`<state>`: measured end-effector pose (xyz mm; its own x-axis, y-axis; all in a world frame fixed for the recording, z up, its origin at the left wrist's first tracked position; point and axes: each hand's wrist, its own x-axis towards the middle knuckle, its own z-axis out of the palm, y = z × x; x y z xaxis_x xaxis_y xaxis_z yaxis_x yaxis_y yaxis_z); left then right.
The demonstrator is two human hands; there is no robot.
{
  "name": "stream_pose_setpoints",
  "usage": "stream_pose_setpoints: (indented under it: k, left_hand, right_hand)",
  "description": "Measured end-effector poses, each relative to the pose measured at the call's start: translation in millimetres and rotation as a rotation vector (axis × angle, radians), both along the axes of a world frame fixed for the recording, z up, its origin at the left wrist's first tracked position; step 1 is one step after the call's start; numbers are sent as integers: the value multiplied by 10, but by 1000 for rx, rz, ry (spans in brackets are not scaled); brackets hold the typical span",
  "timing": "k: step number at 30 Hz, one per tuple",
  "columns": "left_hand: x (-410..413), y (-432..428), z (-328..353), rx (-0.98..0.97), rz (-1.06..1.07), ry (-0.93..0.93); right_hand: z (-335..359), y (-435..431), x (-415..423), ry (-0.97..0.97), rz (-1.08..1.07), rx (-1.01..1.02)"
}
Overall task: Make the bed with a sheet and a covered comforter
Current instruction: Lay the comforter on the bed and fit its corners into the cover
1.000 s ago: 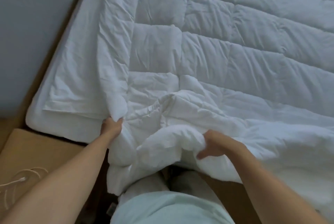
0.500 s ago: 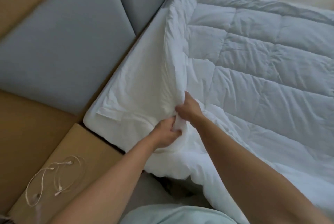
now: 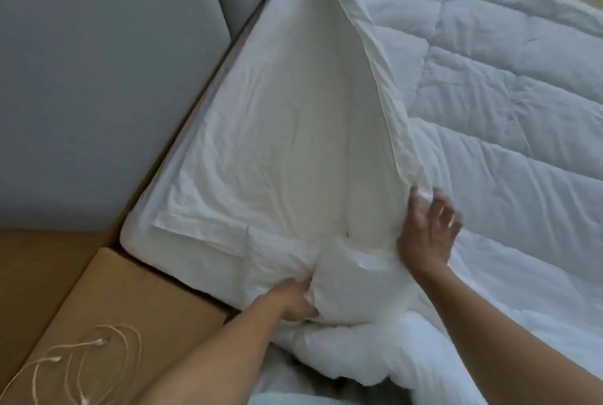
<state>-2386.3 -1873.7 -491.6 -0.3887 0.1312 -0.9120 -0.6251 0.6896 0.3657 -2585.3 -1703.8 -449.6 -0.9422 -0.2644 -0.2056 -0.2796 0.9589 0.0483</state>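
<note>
While left hand (image 3: 295,301) grips bunched comforter (image 3: 489,117) lower centre, right hand (image 3: 427,228), fingers spread, should smooth its edge flat over sheet (image 3: 261,143).

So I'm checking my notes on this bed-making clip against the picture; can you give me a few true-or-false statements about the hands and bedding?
1. The left hand grips bunched white fabric at the near corner of the white quilted comforter. True.
2. The right hand is clenched in a fist. False: its fingers are spread, at the comforter's lifted edge.
3. Thin beige corded earphones lie on the tan wooden surface. True.
4. The comforter covers the whole white sheet. False: the sheet shows on the left.
</note>
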Motion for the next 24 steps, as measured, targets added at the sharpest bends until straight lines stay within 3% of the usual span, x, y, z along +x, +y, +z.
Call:
stream_pose_setpoints:
  k: [2, 3, 5, 8, 11, 12, 14, 16, 18, 21, 24]
  left_hand:
    - [-78, -11, -139, 62, -20, 39]
    - [-138, -9, -165, 92, -63, 44]
    - [-264, -46, -199, 114, -209, 57]
    - [-525, -329, -261, -89, -286, 195]
    - [-799, -834, -370, -415, -264, 390]
    - [-869, -961, -429, -432, -293, 354]
    - [-912, -1021, -570, -287, -347, 182]
    - [-836, -825, -688, -89, -442, 79]
    - [-674, -431, -734, 59, -459, 111]
    - [-423, 317, -692, 75, -289, 163]
    - [-420, 712, -726, 60, -291, 221]
  right_hand:
    - [-144, -431, 138, 102, 381, -166]
    - [-234, -620, 209, 65, 552, -177]
    - [-408, -878, 303, -98, 747, -3]
    - [-685, -778, 212, -395, 610, 421]
    - [-795, -384, 53, -418, 468, 689]
    - [-809, -260, 20, -425, 431, 743]
    - [-768, -44, -4, -392, 397, 820]
    - [-704, 156, -63, -373, 397, 836]
    - [-618, 318, -215, -375, 309, 808]
    - [-457, 258, -421, -364, 198, 781]
    - [-388, -219, -296, -180, 480, 348]
